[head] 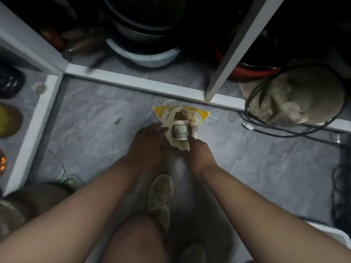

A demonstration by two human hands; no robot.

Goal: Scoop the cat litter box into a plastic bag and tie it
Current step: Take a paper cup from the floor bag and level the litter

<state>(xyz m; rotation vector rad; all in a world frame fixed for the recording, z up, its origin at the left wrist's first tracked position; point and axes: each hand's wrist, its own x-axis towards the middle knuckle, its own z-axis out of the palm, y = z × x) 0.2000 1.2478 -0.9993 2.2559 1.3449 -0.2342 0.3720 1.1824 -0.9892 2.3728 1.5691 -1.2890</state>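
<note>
A yellow and cream plastic bag [199,113] lies on the grey floor just in front of the white shelf base. Its mouth gapes, and a pale cylindrical item [180,130] shows inside. My left hand [148,147] grips the bag's left edge with curled fingers. My right hand [199,154] pinches the bag's near right edge beside the cylinder. No litter box or scoop is visible.
A white shelf frame [136,82] runs across the back, holding dark pots, a pale blue basin [144,56] and a red tub [252,72]. A crumpled beige cloth [292,97] and black cables [281,131] lie right. My knees and shoes [161,198] fill the foreground.
</note>
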